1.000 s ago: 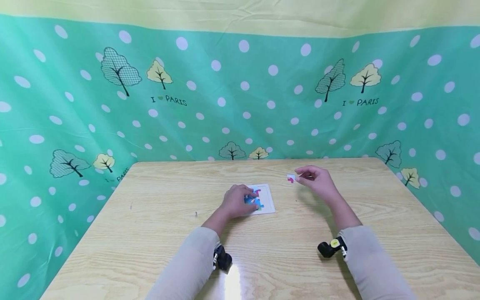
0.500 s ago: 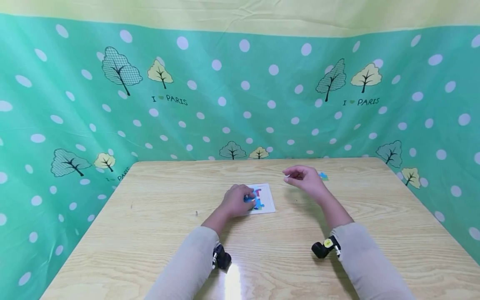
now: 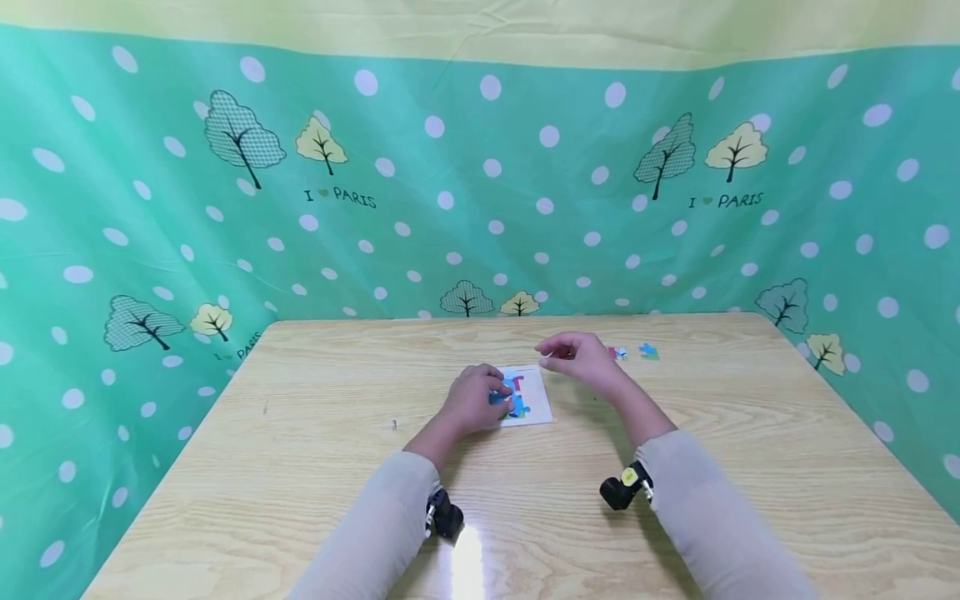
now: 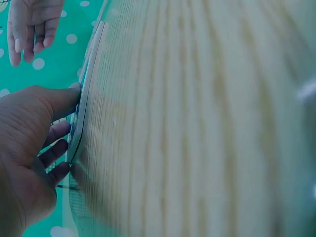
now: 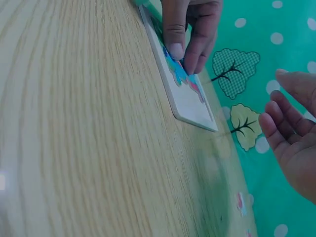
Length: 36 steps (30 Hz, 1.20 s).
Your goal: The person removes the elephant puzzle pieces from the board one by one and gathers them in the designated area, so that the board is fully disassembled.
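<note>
A white-framed jigsaw puzzle board [image 3: 536, 396] lies mid-table, with blue and red pieces fitted in its left part and bare white backing on its right. Over that left part is my left hand [image 3: 474, 402], its thumb and fingertips resting on the pieces and hiding some of them. Just off the board's far right corner, my right hand [image 3: 579, 360] pinches a small puzzle piece [image 3: 546, 356], of which only a pale edge shows. In the right wrist view the right hand [image 5: 296, 133] hovers above the tabletop beside the board [image 5: 190, 111]; the pinched piece is hidden there.
Behind the right hand lie two loose puzzle pieces, one pink and white [image 3: 618, 353], the other blue and green [image 3: 648, 351]. A small dark speck [image 3: 394, 425] is on the wooden table [image 3: 315, 492] left of the board. A green dotted curtain [image 3: 405, 200] hangs behind.
My right hand has moved left with the pinched piece, toward the board, uncovering the two loose pieces behind it. My left hand has stayed on the board.
</note>
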### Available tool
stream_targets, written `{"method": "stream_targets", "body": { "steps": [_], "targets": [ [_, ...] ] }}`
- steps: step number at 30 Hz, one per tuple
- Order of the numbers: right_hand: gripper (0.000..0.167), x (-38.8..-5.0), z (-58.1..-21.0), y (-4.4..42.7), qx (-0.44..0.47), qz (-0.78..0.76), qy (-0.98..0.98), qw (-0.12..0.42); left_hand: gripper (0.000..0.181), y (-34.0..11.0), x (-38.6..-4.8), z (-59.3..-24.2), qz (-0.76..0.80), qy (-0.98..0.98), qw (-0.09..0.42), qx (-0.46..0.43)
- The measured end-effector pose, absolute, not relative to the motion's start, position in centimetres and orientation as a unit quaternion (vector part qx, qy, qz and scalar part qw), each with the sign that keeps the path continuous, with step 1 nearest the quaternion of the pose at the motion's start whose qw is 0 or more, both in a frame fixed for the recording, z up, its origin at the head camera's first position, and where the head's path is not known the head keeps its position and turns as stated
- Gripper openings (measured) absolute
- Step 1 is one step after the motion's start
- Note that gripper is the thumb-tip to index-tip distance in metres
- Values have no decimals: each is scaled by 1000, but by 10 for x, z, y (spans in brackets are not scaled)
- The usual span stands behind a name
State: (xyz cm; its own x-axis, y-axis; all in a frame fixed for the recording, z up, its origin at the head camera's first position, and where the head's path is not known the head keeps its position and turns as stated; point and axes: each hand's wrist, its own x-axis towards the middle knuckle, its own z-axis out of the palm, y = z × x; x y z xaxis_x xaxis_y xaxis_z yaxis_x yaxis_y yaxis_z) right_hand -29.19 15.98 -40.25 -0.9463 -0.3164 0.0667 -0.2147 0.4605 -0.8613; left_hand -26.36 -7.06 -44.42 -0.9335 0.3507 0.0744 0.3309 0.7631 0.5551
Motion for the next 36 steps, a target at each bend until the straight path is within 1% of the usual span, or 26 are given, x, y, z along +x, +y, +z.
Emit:
{"method": "stream_targets", "body": {
  "steps": [4,9,16,19,22,25,30,33,36],
  "targets": [
    [30,-296,-404,151,-171,-479,858,68,25,-72,-262,-443,287,941,17,179],
    [28,-301,-408,142,-187,-461,864,77,24,-71,-262,-442,284,942,13,177],
    [19,-304,-416,133,-167,-436,878,102,24,-70,-264,-444,259,950,5,176],
    [19,-304,-421,130,-155,-435,879,113,23,-71,-264,-444,253,951,3,177],
    [20,-304,-427,127,-145,-428,885,111,22,-71,-264,-443,255,950,-1,179],
    [19,-305,-432,124,-139,-412,895,98,23,-71,-264,-443,255,950,-7,180],
    [17,-306,-434,119,-120,-405,902,94,31,-71,-264,-442,234,957,-30,166],
    [17,-305,-435,117,-113,-401,904,94,35,-72,-264,-440,231,960,-26,156],
    [16,-305,-436,116,-109,-397,907,89,32,-73,-265,-439,244,958,-19,149]
  ]
}}
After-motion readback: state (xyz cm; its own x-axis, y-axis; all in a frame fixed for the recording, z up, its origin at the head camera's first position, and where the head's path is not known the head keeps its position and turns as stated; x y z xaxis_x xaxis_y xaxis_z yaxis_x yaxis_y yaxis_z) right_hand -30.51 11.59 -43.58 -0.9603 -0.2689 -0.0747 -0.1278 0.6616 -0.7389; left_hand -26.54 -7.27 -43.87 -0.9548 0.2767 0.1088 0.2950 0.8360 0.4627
